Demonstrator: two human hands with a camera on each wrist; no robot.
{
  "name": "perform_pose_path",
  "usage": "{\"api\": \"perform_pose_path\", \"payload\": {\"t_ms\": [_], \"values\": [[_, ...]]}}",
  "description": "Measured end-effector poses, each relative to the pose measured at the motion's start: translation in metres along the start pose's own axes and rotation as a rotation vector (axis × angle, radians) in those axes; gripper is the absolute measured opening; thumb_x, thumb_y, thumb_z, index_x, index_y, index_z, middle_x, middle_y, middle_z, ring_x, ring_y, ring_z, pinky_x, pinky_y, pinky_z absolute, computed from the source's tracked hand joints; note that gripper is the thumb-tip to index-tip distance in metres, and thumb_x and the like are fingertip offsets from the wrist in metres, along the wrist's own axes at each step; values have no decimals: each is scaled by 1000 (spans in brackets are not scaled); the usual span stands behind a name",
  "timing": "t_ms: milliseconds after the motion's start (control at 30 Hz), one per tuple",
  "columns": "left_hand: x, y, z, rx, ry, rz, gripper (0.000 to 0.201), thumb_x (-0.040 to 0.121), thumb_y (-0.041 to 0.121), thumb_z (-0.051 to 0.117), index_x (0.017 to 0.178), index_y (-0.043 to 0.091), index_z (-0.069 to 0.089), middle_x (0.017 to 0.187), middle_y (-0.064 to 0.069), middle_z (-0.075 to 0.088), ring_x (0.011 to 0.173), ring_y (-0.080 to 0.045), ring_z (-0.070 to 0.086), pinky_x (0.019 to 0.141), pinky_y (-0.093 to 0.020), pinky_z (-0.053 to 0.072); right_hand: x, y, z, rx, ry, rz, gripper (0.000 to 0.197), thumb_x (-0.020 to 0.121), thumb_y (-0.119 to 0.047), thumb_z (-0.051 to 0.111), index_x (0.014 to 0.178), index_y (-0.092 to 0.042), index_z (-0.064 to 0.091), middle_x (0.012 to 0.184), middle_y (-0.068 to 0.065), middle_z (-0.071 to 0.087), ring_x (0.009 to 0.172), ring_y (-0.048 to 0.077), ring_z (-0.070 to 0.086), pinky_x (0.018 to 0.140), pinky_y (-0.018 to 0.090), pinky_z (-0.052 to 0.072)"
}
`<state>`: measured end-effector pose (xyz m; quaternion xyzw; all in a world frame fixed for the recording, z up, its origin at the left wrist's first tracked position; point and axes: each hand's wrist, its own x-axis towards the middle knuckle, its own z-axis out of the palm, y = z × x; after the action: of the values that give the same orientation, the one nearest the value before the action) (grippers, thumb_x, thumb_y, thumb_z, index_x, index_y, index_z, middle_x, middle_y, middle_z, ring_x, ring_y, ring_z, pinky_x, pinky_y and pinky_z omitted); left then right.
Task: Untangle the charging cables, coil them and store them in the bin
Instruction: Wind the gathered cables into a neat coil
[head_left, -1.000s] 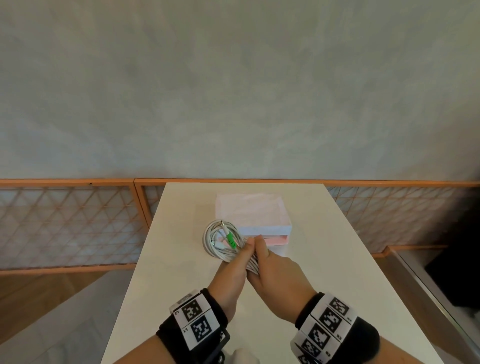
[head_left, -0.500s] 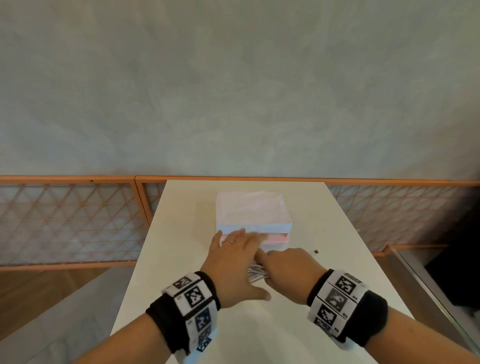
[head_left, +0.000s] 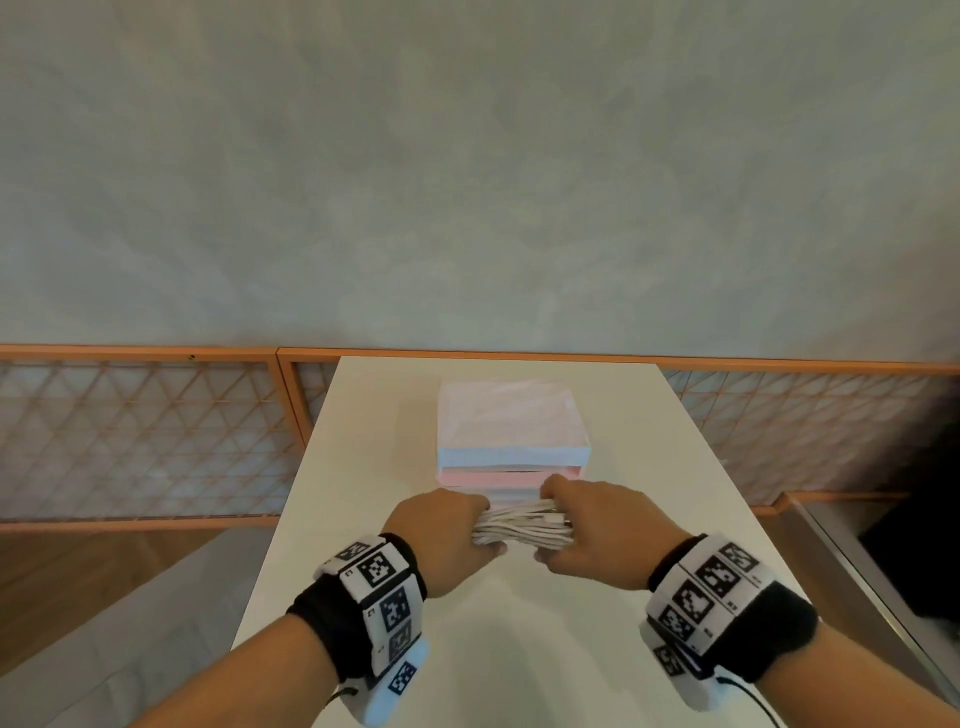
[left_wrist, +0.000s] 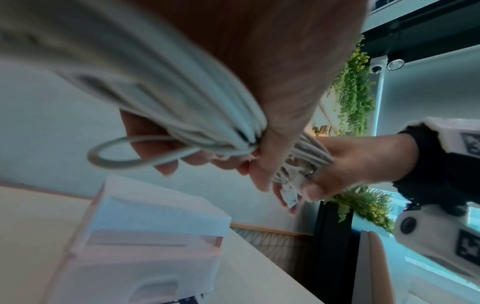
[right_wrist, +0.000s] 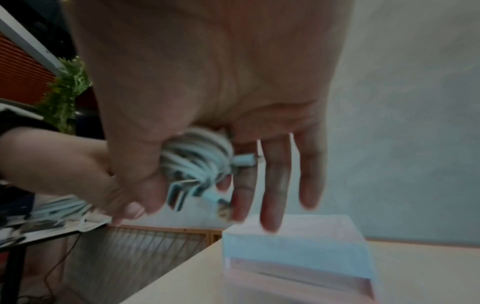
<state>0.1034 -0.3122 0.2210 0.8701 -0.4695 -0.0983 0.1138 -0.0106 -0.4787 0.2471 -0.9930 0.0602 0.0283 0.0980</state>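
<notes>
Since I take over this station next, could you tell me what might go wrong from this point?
One loop hangs free below the left hand, so the cable bundle could unravel or snag. The right hand grips mostly with thumb and index, so the connectors there may slip. The bin looks covered; opening it may need a hand.

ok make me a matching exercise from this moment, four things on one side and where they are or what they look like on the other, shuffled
Things:
1. cable bundle
2. bin
3. left hand
4. table

Descriptions:
A. white surface that the bin stands on
B. pink and pale blue, behind the hands
C. white, held between both hands
D. grips the bundle's left end

Pairs: 1-C, 2-B, 3-D, 4-A

The right hand grips the bundle's other end.
</notes>
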Motion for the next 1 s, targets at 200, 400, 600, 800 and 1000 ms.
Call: {"api": "perform_pose_path", "payload": {"t_ms": [200,400,600,800,1000], "values": [[-3,-5,2,69,11,0,31,82,58,53,81,28,45,73,9,50,70,-18,48,61,-29,33,-1,5,6,38,-36,-40,28,84,-27,57,105,-15,44,107,3,50,78,21,46,66,32,39],[-3,-6,6,180,-54,-9,30,85,56,49,85,26,43,82,0,60,77,-24,56,62,-30,35,6,-5,14,314,-204,-18,80,74,-39,72,136,-23,26,130,-2,45,101,7,47,88,22,40],[-3,-9,15,378,-72,12,19,91,33,41,102,18,47,82,-4,58,77,-29,58,60,-33,35,24,-17,12,813,-477,229,62,84,-71,24,131,-35,45,126,-10,50,117,12,49,96,27,36],[-3,-16,18,330,-114,-15,22,89,41,46,98,21,47,92,-3,64,84,-28,61,62,-32,34,38,-6,26,595,-590,21,47,90,-58,37,130,-36,48,130,-10,55,120,10,50,107,30,34],[-6,-7,20,288,-141,5,25,87,43,49,98,21,49,87,-2,62,78,-27,56,62,-31,35,42,-2,23,458,-651,-73,29,85,-44,48,112,-37,58,92,-15,61,85,5,55,79,24,43]]}}
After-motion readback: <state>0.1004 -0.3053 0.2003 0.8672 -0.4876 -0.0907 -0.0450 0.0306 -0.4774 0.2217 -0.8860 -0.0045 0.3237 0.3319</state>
